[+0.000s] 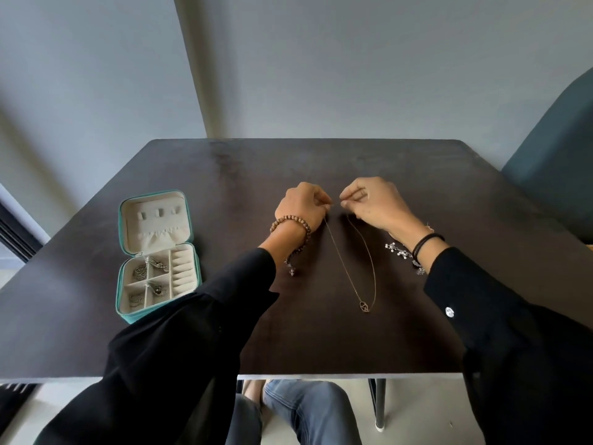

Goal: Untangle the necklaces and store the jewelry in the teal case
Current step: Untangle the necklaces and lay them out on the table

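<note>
Dark table point(224, 316): both hands pinch gold necklace point(365, 261) ends.

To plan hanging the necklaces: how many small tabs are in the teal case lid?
3 tabs, in one row across the upper lid: left tab, middle tab, right tab. None seems hidden.

A home room, likely: plain grey walls point(353, 65), dark wooden table point(321, 342), teal upholstered chair point(558, 149) beside it.

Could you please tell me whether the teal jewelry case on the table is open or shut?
Open: the teal zippered jewelry case has its lid folded back, exposing cream compartments, several holding silvery chains.
</note>
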